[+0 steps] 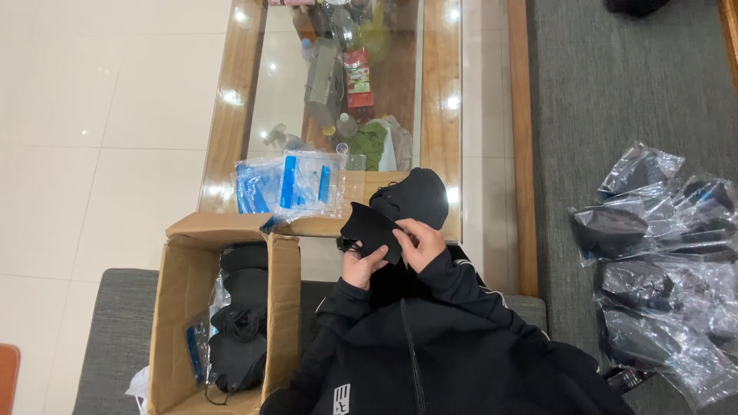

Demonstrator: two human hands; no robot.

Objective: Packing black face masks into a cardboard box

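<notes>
Pinching a black mask (374,229) between our left hand (361,265) and right hand (420,242) — cardboard box (174,307) beside us, bagged masks (661,269) opposite.

A mask (371,228) is gripped between the left hand (360,265) and the right hand (421,243), held just above the near edge of the glass-topped table (442,115), and a stack of masks (411,196) is set on that table edge just beyond the grip. To the left of the grip, a pile of zip bags (288,184) is laid on the table's near corner, and nearer the body a cardboard box (177,323) is stood open with more masks (242,315) packed inside it. Well to the right of the grip, bagged masks (661,269) are heaped on the sofa seat (615,92).
</notes>
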